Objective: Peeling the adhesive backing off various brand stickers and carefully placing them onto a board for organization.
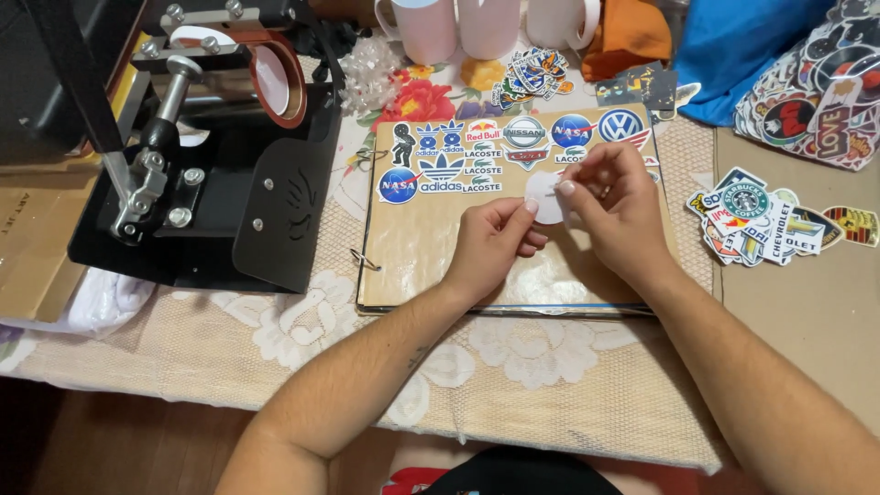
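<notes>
Both hands, L (495, 240) & R (616, 203), pinching round white sticker (547, 198) betw. fingertips, just above album page (431, 247), R nearer sticker rows.

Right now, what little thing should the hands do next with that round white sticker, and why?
Probably peel it apart. Both hands, left hand and right hand, pinch the round white sticker at its edges, above the brown album page, where a row of stickers already sits.

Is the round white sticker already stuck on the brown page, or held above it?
Held: both hands pinch the round white sticker above the brown page.
</notes>
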